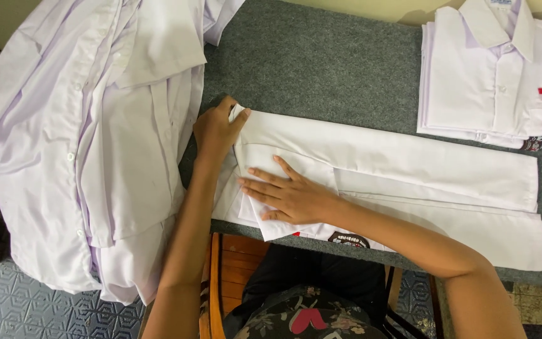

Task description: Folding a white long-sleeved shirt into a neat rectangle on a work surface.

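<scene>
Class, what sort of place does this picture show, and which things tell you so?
Probably a garment folding or packing workplace: a heap of unfolded white shirts, a neat stack of folded shirts, and a grey felt-covered table.

Open felt at the far middle, cloth crowding both sides

The counter (321,56) lies bare beyond the long folded shirt (409,169), leaving a wide lane between the heap of loose shirts (89,138) on the left and the stack of folded shirts (484,75) at the far right. The left hand (217,129) sits in the narrow gap just beside the heap; the right hand (286,198) lies flat on the folded shirt.
</scene>
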